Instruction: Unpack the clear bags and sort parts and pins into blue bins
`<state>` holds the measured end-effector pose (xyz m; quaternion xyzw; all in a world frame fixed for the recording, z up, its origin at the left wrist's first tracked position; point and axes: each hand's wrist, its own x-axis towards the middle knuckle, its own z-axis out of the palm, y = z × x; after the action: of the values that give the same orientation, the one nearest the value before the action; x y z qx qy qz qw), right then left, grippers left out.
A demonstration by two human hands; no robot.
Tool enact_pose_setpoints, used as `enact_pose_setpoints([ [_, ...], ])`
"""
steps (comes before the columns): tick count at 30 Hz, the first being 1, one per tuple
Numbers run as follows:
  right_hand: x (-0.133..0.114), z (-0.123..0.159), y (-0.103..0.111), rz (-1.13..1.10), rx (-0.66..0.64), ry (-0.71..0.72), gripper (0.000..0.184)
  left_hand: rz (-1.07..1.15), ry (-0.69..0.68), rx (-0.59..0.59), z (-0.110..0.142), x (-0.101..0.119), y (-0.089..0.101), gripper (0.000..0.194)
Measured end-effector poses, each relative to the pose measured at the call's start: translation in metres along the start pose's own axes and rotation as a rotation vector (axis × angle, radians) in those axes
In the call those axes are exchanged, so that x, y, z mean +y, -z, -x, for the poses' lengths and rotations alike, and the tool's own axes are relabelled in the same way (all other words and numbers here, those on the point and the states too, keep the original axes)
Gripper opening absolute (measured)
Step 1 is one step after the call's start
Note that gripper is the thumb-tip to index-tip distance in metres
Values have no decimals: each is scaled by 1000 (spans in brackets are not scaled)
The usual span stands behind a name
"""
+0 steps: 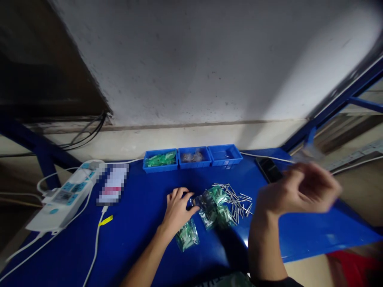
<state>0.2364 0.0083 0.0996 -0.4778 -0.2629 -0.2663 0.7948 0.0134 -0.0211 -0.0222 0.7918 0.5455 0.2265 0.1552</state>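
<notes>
My left hand (pixel 179 205) rests on the blue table, thumb and index finger curled around a small clear plastic bag (pixel 194 202) with tiny metal parts in it. Just below lies a bag of green pieces (pixel 188 236). To the right, several more small bags (pixel 213 207) with green and metal contents are heaped together. Loose metal pins or rods (pixel 237 203) spread out beside them. Raised over the table's right side, my right hand (pixel 311 189) has curled fingers smeared by motion. Beyond it is a blurred, see-through shape (pixel 311 153); whether the hand touches it, I cannot tell.
Along the wall stand three blue bins, holding green bags (pixel 161 158), brownish parts (pixel 193 156) and a few thin pieces (pixel 226 153). A dark phone (pixel 268 169) lies at the back right. On the left are a blurred-out phone (pixel 113 185), cables and a white power strip (pixel 66 197).
</notes>
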Motion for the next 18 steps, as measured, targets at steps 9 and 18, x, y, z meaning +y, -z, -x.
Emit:
enact_pose_setpoints([
  [9, -18, 41, 5, 12, -1061, 71, 27, 347, 73, 56, -8, -13, 0, 6],
  [18, -11, 102, 51, -76, -1656, -849, 33, 519, -55, 327, -9, -21, 16, 13],
])
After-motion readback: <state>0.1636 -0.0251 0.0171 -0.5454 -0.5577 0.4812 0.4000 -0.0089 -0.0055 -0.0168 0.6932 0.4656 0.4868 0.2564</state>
